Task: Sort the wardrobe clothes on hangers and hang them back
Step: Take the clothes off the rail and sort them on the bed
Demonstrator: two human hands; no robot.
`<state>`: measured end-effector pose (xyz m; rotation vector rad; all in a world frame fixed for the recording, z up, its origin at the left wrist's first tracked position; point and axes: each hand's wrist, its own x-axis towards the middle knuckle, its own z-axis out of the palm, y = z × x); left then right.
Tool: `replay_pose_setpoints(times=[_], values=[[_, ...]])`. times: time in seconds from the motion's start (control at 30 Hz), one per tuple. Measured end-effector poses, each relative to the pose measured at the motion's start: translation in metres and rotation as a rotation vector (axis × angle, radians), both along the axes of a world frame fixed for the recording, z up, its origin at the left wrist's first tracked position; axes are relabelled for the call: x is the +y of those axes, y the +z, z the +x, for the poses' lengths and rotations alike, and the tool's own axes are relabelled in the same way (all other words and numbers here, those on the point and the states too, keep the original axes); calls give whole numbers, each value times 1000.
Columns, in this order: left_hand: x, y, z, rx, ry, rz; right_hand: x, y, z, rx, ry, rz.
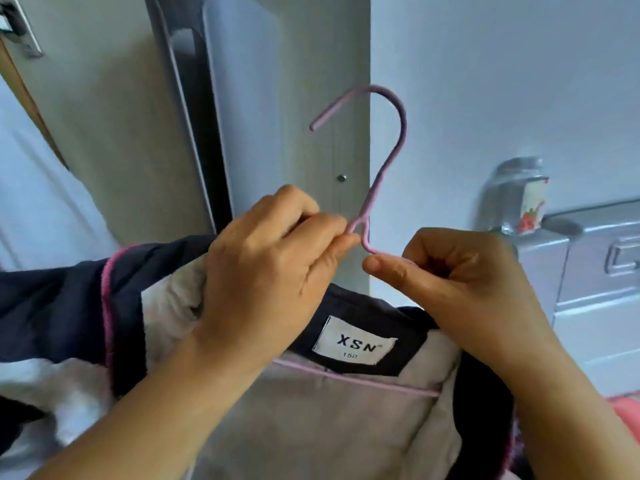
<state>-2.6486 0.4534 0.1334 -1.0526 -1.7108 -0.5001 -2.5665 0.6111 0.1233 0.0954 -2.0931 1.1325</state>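
Pinching the thin pink wire hanger (382,157) at the fork below its hook, the left hand (273,268) closes fingertips on the left shoulder wire while the right hand (460,282) curls thumb and fingers round the right one, and the dark navy padded jacket with pink piping and pale lining (346,410) hangs below, its white XSN collar label (355,340) facing the camera. Judging by the pink bar showing across the lining, the garment is being seated on the hanger and is not yet hung. Next comes settling both shoulders evenly, then carrying the upright hook to a wardrobe rail, which is not in view.
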Motion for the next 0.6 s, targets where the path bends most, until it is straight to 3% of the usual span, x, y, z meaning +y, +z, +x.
replay_pose_setpoints(times=[0.33,0.6], values=[[140,-50,61,-248,-257,-17,141,-37,83,-164,-105,23],[246,-92,97,-486,-465,-119,225,-81,153,-302,-382,31]])
